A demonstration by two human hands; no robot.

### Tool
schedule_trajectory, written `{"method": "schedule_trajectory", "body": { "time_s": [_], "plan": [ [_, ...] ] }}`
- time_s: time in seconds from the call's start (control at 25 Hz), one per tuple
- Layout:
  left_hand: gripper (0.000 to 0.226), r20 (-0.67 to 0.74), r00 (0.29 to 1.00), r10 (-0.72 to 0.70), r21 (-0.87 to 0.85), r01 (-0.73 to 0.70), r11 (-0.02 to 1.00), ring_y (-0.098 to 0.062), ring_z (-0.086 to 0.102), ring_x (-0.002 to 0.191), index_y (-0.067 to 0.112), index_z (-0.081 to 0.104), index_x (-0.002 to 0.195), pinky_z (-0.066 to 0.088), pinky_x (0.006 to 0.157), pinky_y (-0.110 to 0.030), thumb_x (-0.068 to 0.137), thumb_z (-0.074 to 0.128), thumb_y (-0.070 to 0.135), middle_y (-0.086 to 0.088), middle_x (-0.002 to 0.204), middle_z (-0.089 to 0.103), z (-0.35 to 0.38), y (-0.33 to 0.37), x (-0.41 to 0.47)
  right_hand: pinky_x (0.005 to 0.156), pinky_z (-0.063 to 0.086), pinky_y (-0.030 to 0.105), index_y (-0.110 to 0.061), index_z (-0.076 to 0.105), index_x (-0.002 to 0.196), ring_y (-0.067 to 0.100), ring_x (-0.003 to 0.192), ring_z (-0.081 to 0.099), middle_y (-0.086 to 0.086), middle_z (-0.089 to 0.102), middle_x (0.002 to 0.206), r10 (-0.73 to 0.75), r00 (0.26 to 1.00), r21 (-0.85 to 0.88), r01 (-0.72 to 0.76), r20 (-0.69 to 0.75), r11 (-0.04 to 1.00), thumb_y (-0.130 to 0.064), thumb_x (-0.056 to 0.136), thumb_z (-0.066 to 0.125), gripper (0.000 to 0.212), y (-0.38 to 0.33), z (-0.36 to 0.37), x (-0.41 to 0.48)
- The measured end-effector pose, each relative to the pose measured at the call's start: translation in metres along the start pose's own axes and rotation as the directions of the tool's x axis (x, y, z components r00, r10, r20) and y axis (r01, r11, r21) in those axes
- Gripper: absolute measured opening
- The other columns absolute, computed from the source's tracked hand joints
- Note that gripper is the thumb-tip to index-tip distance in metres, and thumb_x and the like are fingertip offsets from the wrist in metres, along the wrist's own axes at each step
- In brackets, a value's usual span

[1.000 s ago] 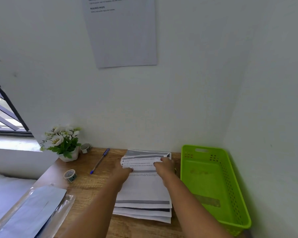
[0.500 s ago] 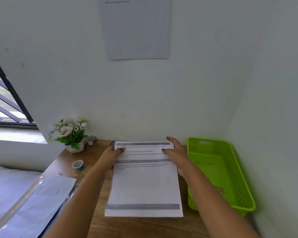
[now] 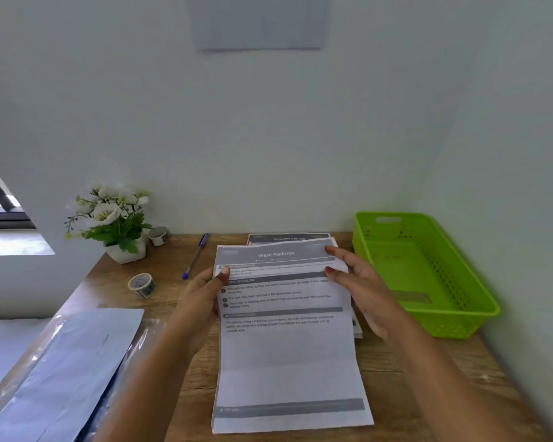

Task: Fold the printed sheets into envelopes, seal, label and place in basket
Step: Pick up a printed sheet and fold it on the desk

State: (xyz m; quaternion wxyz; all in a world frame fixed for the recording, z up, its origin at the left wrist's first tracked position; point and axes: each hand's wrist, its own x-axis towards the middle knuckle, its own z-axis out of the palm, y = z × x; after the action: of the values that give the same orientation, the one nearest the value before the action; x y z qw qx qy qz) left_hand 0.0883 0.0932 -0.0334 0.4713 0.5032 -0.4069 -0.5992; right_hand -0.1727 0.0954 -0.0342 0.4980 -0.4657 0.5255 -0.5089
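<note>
Left of the green basket (image 3: 444, 327), just beside its long wall, a printed sheet (image 3: 284, 346) headed "Wipe Railings" is held over the wooden table (image 3: 412, 378). Its far end is lifted, and I cannot tell whether its near end touches the wood. The left hand (image 3: 201, 298) grips the sheet's edge on the side away from the basket, thumb on the printed face and fingers hidden under the paper. The right hand (image 3: 361, 291), between sheet and basket, pinches the edge nearest the basket. Its thumb and forefinger tips lie on the printed face near the top corner, its other fingers are fairly straight behind, and it is apart from the basket's rim.

Under the held sheet, also left of the basket, lies a stack of sheets (image 3: 288, 238), with the top page's dark header showing at the far end. Farther left of the basket a blue pen (image 3: 196, 256) lies on the table, then a tape roll (image 3: 141, 284). A second roll (image 3: 158, 235) and a pot of white flowers (image 3: 115, 224) stand by the wall. Farthest from the basket, at the near left, envelopes (image 3: 67, 371) lie in a clear plastic sleeve. A brownish strip (image 3: 411, 296) lies on the basket's floor
</note>
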Motion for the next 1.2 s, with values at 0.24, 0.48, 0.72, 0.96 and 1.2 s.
{"method": "schedule_trajectory", "body": {
  "time_s": [0.24, 0.48, 0.72, 0.96, 1.2],
  "plan": [
    [0.024, 0.044, 0.987, 0.152, 0.116, -0.156, 0.981, -0.026, 0.069, 0.088, 0.017, 0.063, 0.11, 0.055, 0.08, -0.044, 0.094, 0.05, 0.029, -0.009, 0.099, 0.073, -0.005, -0.01, -0.029, 0.102, 0.047, 0.041, -0.035, 0.067, 0.114, 0.014, 0.117, 0.059, -0.009, 0.062, 0.127, -0.151, 0.987, 0.067, 0.155, -0.058, 0.986, -0.015, 0.089, 0.062, 0.032, 0.014, 0.0, -0.025],
    [0.019, -0.026, 0.96, 0.28, 0.149, -0.273, 0.95, -0.008, 0.067, 0.07, 0.022, 0.064, 0.089, 0.045, 0.061, -0.025, 0.096, 0.049, 0.031, 0.004, 0.079, 0.073, 0.0, -0.019, -0.058, 0.071, 0.055, 0.024, -0.026, 0.069, 0.113, 0.008, 0.094, 0.068, -0.008, 0.072, 0.11, -0.33, 0.936, 0.14, 0.345, -0.121, 0.928, -0.016, 0.093, 0.056, 0.025, 0.021, 0.006, -0.058],
    [0.022, -0.177, 0.93, 0.322, 0.06, -0.316, 0.947, -0.025, 0.064, 0.09, 0.01, 0.06, 0.103, 0.052, 0.079, -0.038, 0.097, 0.046, 0.027, -0.01, 0.097, 0.066, 0.01, -0.055, -0.092, 0.062, 0.05, 0.009, -0.023, 0.071, 0.101, -0.006, 0.081, 0.067, -0.014, 0.073, 0.093, -0.448, 0.876, 0.17, 0.476, -0.18, 0.863, -0.015, 0.094, 0.056, 0.019, 0.041, 0.016, -0.113],
    [0.034, -0.18, 0.957, 0.226, 0.2, -0.19, 0.961, -0.022, 0.054, 0.078, 0.007, 0.057, 0.121, 0.042, 0.068, -0.031, 0.096, 0.049, 0.029, -0.011, 0.095, 0.063, 0.007, -0.093, -0.116, 0.076, 0.041, 0.022, -0.032, 0.068, 0.091, -0.001, 0.096, 0.053, -0.016, 0.062, 0.105, -0.379, 0.897, 0.024, 0.394, -0.228, 0.919, -0.018, 0.097, 0.051, 0.023, 0.066, 0.016, -0.141],
    [0.028, -0.172, 0.968, 0.181, 0.229, -0.14, 0.963, -0.017, 0.052, 0.071, 0.015, 0.058, 0.112, 0.04, 0.053, -0.024, 0.095, 0.049, 0.035, -0.009, 0.092, 0.061, 0.0, -0.091, -0.118, 0.083, 0.05, 0.038, -0.033, 0.067, 0.095, 0.006, 0.096, 0.053, -0.008, 0.057, 0.122, -0.313, 0.919, 0.026, 0.329, -0.24, 0.944, -0.017, 0.098, 0.048, 0.025, 0.069, 0.014, -0.138]
  ]
}}
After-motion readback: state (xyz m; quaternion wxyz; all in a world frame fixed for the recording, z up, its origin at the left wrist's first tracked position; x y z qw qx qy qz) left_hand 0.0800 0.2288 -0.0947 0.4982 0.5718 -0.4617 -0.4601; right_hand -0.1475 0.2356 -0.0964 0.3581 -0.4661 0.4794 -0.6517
